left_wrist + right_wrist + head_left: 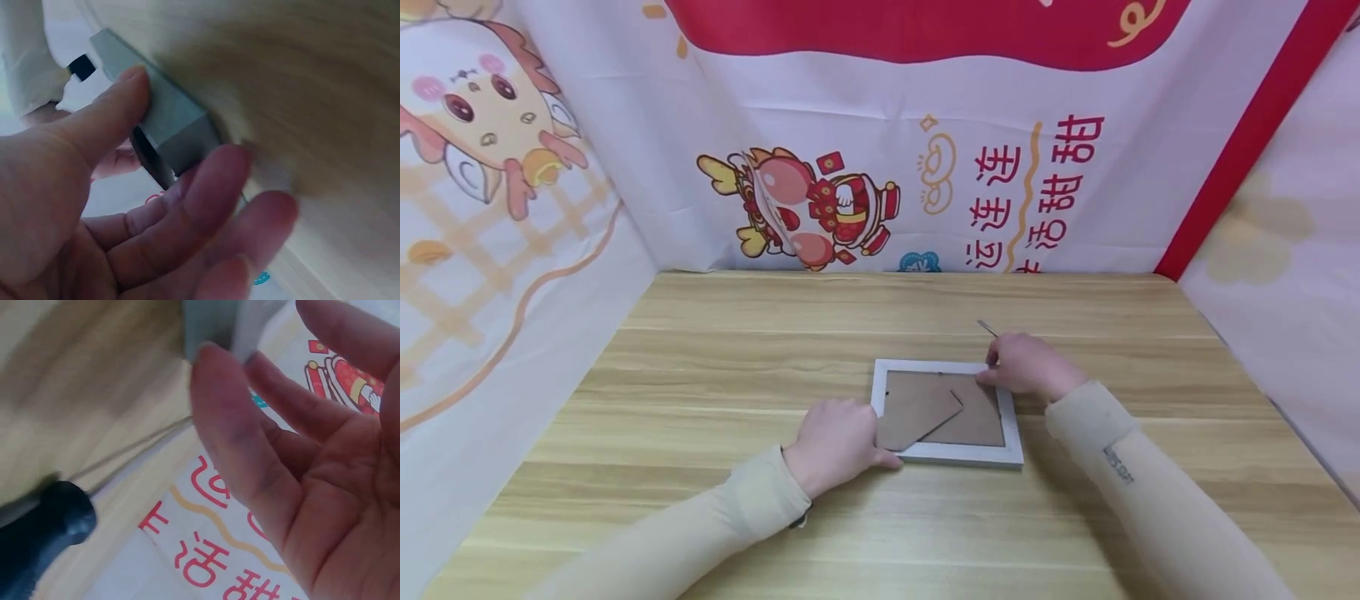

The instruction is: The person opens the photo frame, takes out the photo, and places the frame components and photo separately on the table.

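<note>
A white picture frame lies back side up on the table, its brown backing board and folded stand facing up. My left hand grips the frame's near left corner. The left wrist view shows the thumb along the frame's grey outer side, with the fingers curled around the corner. At the far right corner, my right hand pinches the frame's edge, thumb over the backing. Just beyond it lies a screwdriver, its thin metal shaft partly hidden by that hand; its dark handle shows in the right wrist view.
The wood-grain table extends around the frame on all sides. A printed cloth with red characters and cartoon figures hangs behind it. More white cloth borders the table's left and right edges.
</note>
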